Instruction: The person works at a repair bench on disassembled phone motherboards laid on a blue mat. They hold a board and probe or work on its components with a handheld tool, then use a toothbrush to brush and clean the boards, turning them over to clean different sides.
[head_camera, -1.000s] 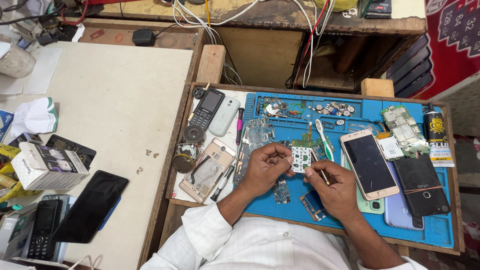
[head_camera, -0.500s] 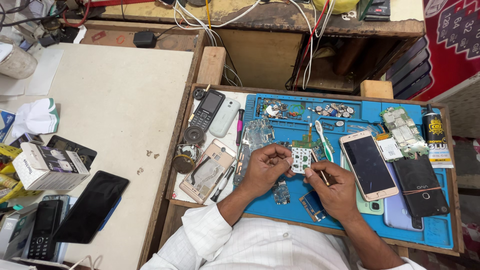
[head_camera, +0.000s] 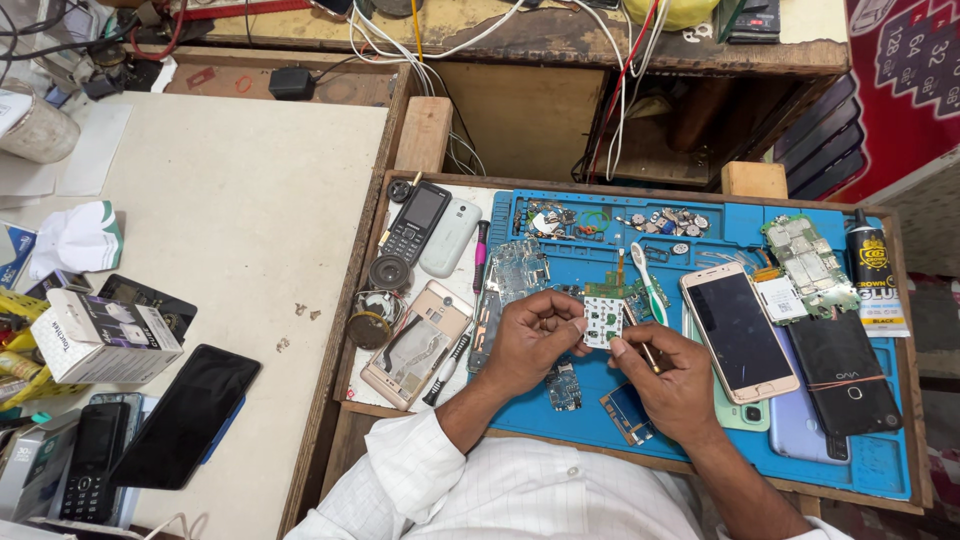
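Observation:
My left hand (head_camera: 537, 340) pinches a small white keypad board (head_camera: 603, 318) by its left edge, just above the blue work mat (head_camera: 700, 240). To the board's right, my right hand (head_camera: 673, 385) grips a thin tool (head_camera: 645, 352) whose tip points at the board. A green circuit board (head_camera: 513, 275) lies beyond my left hand. A toothbrush (head_camera: 648, 280) lies past the keypad board. A gold smartphone (head_camera: 738, 330) lies face up right of my right hand. Two small parts (head_camera: 563, 385) rest on the mat under my wrists.
A wooden tray rim (head_camera: 560, 182) frames the mat. A keypad phone (head_camera: 417, 222), a white phone, a speaker and an opened phone back (head_camera: 418, 343) lie left of it. More phones, a circuit board and a glue tube (head_camera: 875, 270) lie right. The pale table (head_camera: 230, 200) holds boxes and phones.
Both hands stay over the mat with the board and tool; the tool tip has shifted slightly toward the board. Nothing else has moved.

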